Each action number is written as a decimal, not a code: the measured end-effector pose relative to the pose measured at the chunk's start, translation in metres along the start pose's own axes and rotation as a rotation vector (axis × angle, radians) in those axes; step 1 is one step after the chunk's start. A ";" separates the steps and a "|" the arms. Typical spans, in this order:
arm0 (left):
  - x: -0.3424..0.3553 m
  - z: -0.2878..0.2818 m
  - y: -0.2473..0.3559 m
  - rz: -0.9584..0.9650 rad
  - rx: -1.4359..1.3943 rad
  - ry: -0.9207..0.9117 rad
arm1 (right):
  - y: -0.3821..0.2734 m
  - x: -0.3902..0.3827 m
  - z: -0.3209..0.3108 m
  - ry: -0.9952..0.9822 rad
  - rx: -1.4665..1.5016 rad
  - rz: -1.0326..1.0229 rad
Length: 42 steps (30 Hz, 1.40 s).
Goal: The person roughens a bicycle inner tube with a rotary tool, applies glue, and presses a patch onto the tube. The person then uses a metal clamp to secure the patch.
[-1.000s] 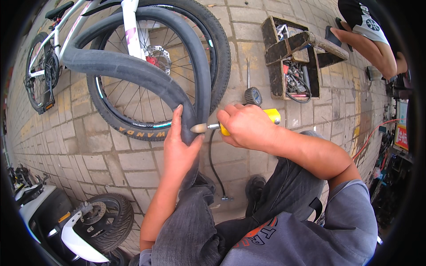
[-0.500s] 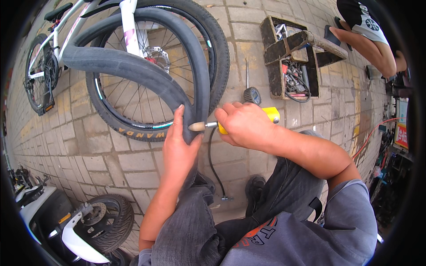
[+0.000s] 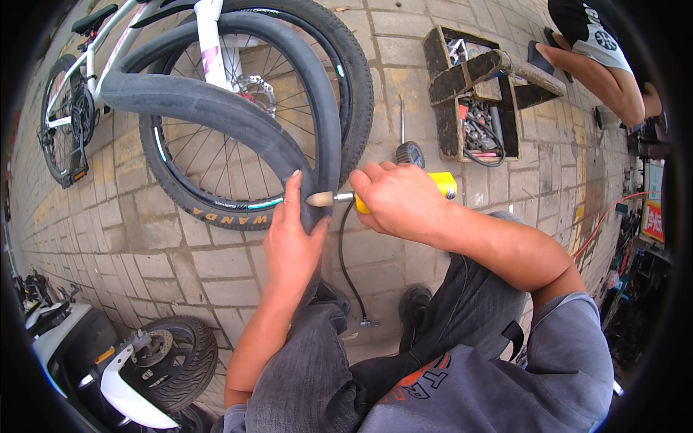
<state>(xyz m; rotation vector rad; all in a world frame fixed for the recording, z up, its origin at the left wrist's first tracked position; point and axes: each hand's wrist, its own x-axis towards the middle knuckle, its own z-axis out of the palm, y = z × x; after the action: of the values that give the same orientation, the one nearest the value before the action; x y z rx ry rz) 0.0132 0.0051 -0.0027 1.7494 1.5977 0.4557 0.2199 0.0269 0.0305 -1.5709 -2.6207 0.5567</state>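
Note:
A dark grey inflated inner tube (image 3: pixel 234 115) loops over the bicycle wheel and runs down toward my knees. My left hand (image 3: pixel 292 245) is wrapped round its near end, thumb and fingers on either side of the rubber. In my right hand (image 3: pixel 401 200) is a yellow handheld rotary grinder (image 3: pixel 442 185), gripped from above. From it a metal shaft carries a tan cone-shaped grinding tip (image 3: pixel 321 199), which rests against the tube between my left fingers. Whether the tip is spinning cannot be made out.
Behind the tube stands a bicycle wheel (image 3: pixel 359 108) under a white fork (image 3: pixel 210 43). A gauge (image 3: pixel 410 154) and black hose (image 3: pixel 345 256) lie on the paving. A wooden toolbox (image 3: pixel 442 126) sits far right, near another person (image 3: pixel 603 86). A scooter wheel (image 3: pixel 202 353) is near left.
The grinding tip has shifted slightly away from me along the tube, and the grinder has tilted a little with my right hand. My left hand keeps its hold.

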 end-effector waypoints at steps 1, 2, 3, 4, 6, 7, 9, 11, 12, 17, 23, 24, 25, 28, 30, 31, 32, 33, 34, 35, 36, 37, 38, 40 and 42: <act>0.000 0.000 0.000 0.007 0.003 0.007 | 0.000 0.000 0.000 0.003 -0.003 0.000; 0.000 0.001 -0.001 0.015 0.007 0.014 | 0.000 0.000 0.000 0.006 0.001 -0.001; 0.000 0.001 -0.001 0.022 0.010 0.021 | 0.001 0.000 0.000 0.010 0.005 -0.002; 0.001 0.000 0.002 -0.008 0.004 -0.008 | 0.001 0.000 0.000 0.013 0.008 -0.002; 0.002 -0.004 0.008 -0.068 -0.007 -0.066 | 0.000 0.000 0.001 -0.033 0.022 0.030; 0.002 -0.004 0.008 -0.070 -0.008 -0.067 | 0.000 -0.001 0.001 -0.056 0.029 0.045; 0.003 -0.004 0.009 -0.075 -0.010 -0.069 | 0.000 -0.001 0.001 -0.059 0.034 0.040; 0.003 -0.005 0.009 -0.080 -0.015 -0.075 | 0.000 -0.001 0.001 -0.061 0.034 0.038; 0.003 -0.005 0.009 -0.082 -0.017 -0.077 | 0.000 -0.001 0.001 -0.061 0.031 0.039; 0.001 0.001 0.001 0.026 0.029 0.034 | 0.000 -0.001 0.001 -0.063 0.033 0.026; 0.003 -0.005 0.010 -0.068 -0.008 -0.066 | -0.001 -0.002 0.002 -0.056 0.022 0.026; 0.002 -0.005 0.011 -0.068 -0.007 -0.068 | -0.001 -0.002 0.003 -0.050 0.026 0.031; 0.002 -0.005 0.010 -0.074 -0.008 -0.070 | 0.000 -0.002 0.003 -0.044 0.029 0.036; 0.002 -0.004 0.009 -0.078 -0.001 -0.070 | -0.003 -0.004 0.003 -0.069 0.033 0.021; 0.002 -0.004 0.009 -0.062 0.014 -0.058 | -0.001 -0.003 0.001 -0.057 0.037 0.029; 0.002 -0.004 0.009 -0.071 0.003 -0.064 | -0.001 -0.002 0.001 -0.050 0.039 0.032; 0.002 -0.004 0.009 -0.079 -0.007 -0.070 | -0.002 -0.003 0.001 -0.058 0.036 0.027; 0.001 -0.004 0.009 -0.088 -0.018 -0.075 | -0.003 -0.004 0.002 -0.066 0.032 0.021; 0.001 -0.004 0.009 -0.083 -0.015 -0.073 | -0.004 -0.005 0.003 -0.074 0.028 0.017; 0.001 -0.004 0.009 -0.077 -0.012 -0.070 | -0.003 -0.005 0.002 -0.074 0.021 0.024; 0.001 -0.004 0.009 -0.072 -0.009 -0.067 | -0.002 -0.003 0.001 -0.075 0.015 0.032; 0.001 -0.004 0.009 -0.065 -0.005 -0.062 | -0.001 -0.003 0.001 -0.076 0.009 0.038; 0.001 -0.004 0.009 -0.059 -0.002 -0.058 | -0.002 -0.003 0.002 -0.077 0.010 0.035; 0.001 -0.004 0.009 -0.062 -0.004 -0.056 | -0.003 -0.004 0.003 -0.080 0.011 0.028; 0.001 -0.004 0.009 -0.080 -0.014 -0.064 | -0.002 -0.003 0.003 -0.073 0.009 0.031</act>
<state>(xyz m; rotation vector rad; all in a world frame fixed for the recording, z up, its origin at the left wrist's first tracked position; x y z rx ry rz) 0.0170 0.0076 0.0055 1.6661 1.6093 0.3682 0.2189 0.0226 0.0294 -1.6224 -2.6460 0.6384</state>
